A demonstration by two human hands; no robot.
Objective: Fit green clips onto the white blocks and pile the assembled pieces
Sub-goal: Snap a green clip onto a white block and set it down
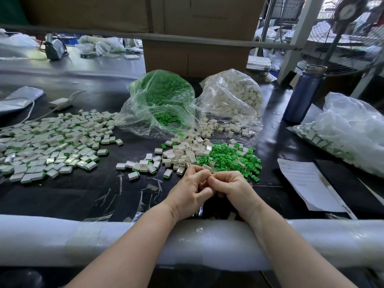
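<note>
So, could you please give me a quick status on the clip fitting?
Both hands, left and right, curled together; piece between them hidden. Assembled pile at left. Loose green clips just ahead. Nothing in the way.

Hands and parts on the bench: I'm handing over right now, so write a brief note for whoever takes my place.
Left hand and right hand: fingers curled and meeting at the bench's near edge; what they pinch is hidden.
Loose white blocks lie just beyond the hands, loose green clips to their right.
Done: a large assembled pile on the left.
Left: plenty; the green clip bag and white block bag are still well filled.
</note>
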